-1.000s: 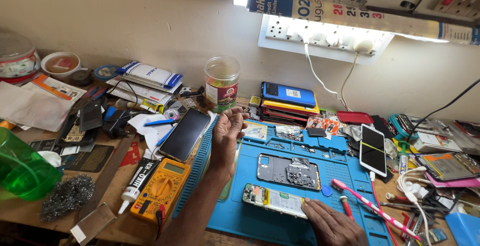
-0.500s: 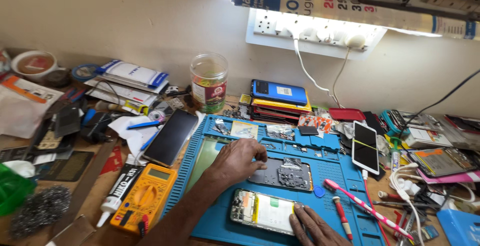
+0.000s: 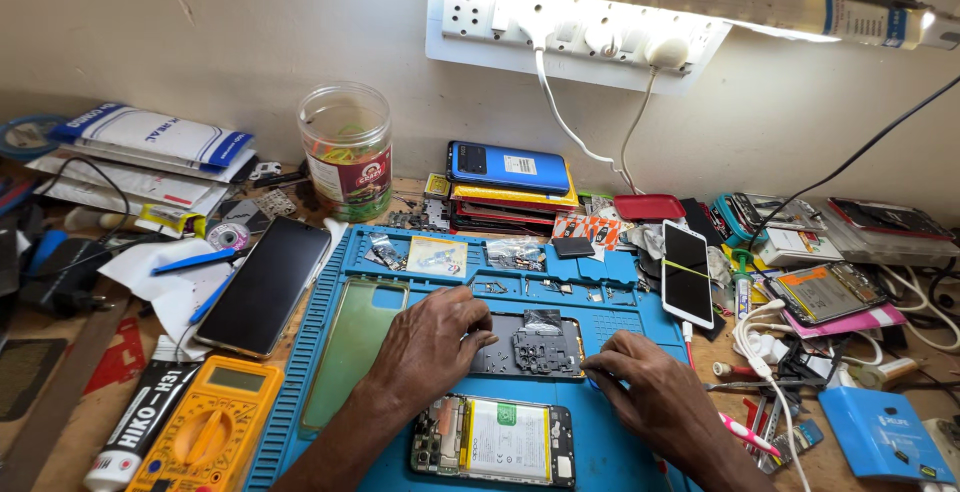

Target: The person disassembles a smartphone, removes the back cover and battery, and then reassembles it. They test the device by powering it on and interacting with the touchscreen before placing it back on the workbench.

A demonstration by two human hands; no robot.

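Note:
On the blue repair mat [image 3: 610,322] lies a grey phone back frame [image 3: 530,345], and both my hands rest on it. My left hand [image 3: 432,349] covers its left end with curled fingers. My right hand [image 3: 648,390] touches its right edge with the fingertips. Just below them sits an opened phone [image 3: 492,440] with its battery and board exposed. A clear phone case [image 3: 352,347] lies on the mat left of my left hand. Whether either hand pinches a small part is hidden.
A black phone [image 3: 263,284] and a yellow multimeter [image 3: 205,432] lie left of the mat. A plastic jar [image 3: 347,150] and a stack of phones [image 3: 510,184] stand at the back. A white phone [image 3: 687,273], cables and tools crowd the right. A power strip [image 3: 570,27] hangs on the wall.
My left hand came down from the mat's upper left onto the grey frame. My right hand moved up from the opened phone to the frame's right edge. The view moved closer.

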